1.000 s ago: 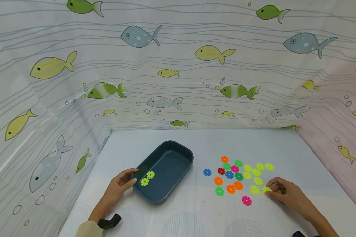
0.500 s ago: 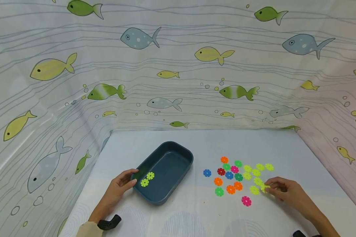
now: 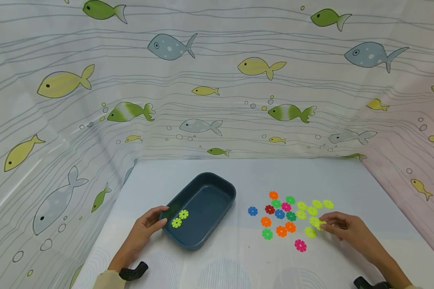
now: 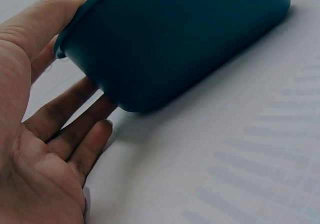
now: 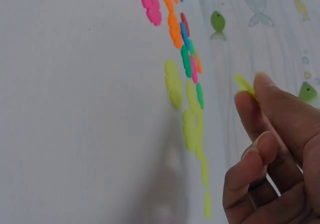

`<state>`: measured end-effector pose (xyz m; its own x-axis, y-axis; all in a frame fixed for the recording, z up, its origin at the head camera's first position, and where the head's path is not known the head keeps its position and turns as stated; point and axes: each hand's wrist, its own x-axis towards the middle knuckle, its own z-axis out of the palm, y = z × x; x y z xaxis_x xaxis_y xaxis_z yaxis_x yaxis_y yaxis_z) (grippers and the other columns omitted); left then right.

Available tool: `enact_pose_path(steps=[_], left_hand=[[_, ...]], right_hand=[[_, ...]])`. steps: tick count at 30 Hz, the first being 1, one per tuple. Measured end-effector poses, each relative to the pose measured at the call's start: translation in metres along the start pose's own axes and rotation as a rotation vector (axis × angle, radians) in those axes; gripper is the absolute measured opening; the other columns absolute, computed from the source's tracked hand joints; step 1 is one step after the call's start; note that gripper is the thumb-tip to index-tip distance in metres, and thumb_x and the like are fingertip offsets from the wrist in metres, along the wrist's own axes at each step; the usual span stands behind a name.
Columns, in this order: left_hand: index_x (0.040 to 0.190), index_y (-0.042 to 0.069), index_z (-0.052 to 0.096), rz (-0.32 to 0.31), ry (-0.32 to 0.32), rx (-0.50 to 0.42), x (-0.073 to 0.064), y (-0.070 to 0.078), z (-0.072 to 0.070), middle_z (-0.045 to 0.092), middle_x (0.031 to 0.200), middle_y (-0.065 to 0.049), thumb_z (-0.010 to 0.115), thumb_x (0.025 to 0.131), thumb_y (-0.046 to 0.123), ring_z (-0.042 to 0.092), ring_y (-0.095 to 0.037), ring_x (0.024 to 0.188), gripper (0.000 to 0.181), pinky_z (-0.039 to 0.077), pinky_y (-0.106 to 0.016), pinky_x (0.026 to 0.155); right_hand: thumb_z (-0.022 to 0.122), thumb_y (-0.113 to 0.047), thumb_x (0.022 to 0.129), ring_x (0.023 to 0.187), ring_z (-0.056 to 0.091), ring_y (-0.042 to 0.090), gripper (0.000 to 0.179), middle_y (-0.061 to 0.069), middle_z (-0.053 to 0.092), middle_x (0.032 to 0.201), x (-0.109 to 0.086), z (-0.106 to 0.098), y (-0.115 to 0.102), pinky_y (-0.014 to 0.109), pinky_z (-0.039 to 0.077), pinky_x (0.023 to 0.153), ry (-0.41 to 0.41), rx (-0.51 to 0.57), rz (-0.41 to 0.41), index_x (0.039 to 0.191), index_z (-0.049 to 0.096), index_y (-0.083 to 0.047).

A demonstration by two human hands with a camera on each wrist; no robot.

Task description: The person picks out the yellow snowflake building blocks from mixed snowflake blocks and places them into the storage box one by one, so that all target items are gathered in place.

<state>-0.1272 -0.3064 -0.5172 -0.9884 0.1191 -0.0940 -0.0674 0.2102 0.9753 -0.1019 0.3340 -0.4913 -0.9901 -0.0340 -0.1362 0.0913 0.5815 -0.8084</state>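
Observation:
My left hand (image 3: 144, 228) grips the near left end of a dark blue rectangular tub (image 3: 207, 206); in the left wrist view the thumb (image 4: 47, 15) lies over the rim and other fingers reach under the side. Two yellow-green notched plastic discs (image 3: 180, 218) lie inside the tub. My right hand (image 3: 349, 232) pinches one yellow-green disc (image 5: 244, 86) between thumb and index finger, lifted above the table. Under and beside it lie several matching yellow-green discs (image 3: 310, 232), flat on the table.
Left of these is a scatter of orange discs (image 3: 281, 231), green discs (image 3: 267, 234), blue discs (image 3: 252, 211), pink discs (image 3: 300, 245) and one dark red disc (image 3: 269, 209). A fish-patterned curtain (image 3: 209, 104) encloses the white table (image 3: 238, 172) at the back and sides.
My right hand has picked up the yellow-green disc and moved slightly left and up with it. The left hand and tub have stayed in place.

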Motion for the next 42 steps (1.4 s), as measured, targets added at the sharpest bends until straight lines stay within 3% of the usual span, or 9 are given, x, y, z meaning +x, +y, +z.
enact_pose_path(steps=[12, 27, 34, 40, 42], left_hand=[[0.144, 0.012, 0.056, -0.002, 0.003, -0.002, -0.003, 0.003, 0.001, 0.045, 0.155, -0.009, 0.071, 0.100, 0.024, 0.045, 0.007, 0.131, 0.049, 0.043, -0.015, 0.101], [0.144, 0.014, 0.057, -0.011, 0.002, 0.006, -0.002, 0.005, 0.000, 0.046, 0.154, -0.009, 0.072, 0.099, 0.025, 0.048, 0.003, 0.129, 0.048, 0.046, -0.017, 0.099], [0.144, 0.013, 0.057, -0.016, 0.003, 0.003, -0.002, 0.006, 0.000, 0.045, 0.155, -0.008, 0.072, 0.099, 0.025, 0.039, -0.018, 0.143, 0.049, 0.044, -0.016, 0.100], [0.144, 0.013, 0.056, -0.008, -0.001, 0.002, -0.003, 0.007, 0.000, 0.045, 0.155, -0.009, 0.072, 0.099, 0.024, 0.043, -0.007, 0.138, 0.049, 0.044, -0.015, 0.101], [0.144, 0.012, 0.056, -0.002, -0.008, -0.002, -0.003, 0.007, 0.000, 0.044, 0.155, -0.009, 0.071, 0.099, 0.023, 0.043, -0.009, 0.140, 0.049, 0.044, -0.016, 0.101]], right_hand=[[0.079, -0.030, 0.093, 0.062, 0.056, 0.022, 0.039, 0.010, 0.071, 0.092, 0.007, 0.002, -0.007, 0.031, 0.046, 0.050, 0.009, 0.030, -0.071, 0.121, 0.069, -0.005], [0.078, -0.036, 0.093, 0.060, 0.055, 0.025, 0.039, 0.009, 0.071, 0.096, 0.017, 0.012, -0.022, 0.030, 0.045, 0.049, 0.034, -0.014, -0.106, 0.120, 0.070, -0.008], [0.078, -0.036, 0.093, 0.059, 0.055, 0.025, 0.036, 0.009, 0.070, 0.094, 0.023, 0.016, -0.030, 0.030, 0.046, 0.050, 0.011, -0.015, -0.148, 0.118, 0.071, -0.011], [0.077, -0.037, 0.093, 0.067, 0.059, 0.028, 0.034, 0.007, 0.071, 0.093, 0.028, 0.022, -0.039, 0.031, 0.049, 0.052, 0.001, -0.013, -0.183, 0.117, 0.070, -0.014], [0.077, -0.037, 0.093, 0.070, 0.059, 0.028, 0.035, 0.007, 0.071, 0.094, 0.029, 0.024, -0.042, 0.031, 0.050, 0.053, 0.002, -0.015, -0.180, 0.118, 0.070, -0.014]])
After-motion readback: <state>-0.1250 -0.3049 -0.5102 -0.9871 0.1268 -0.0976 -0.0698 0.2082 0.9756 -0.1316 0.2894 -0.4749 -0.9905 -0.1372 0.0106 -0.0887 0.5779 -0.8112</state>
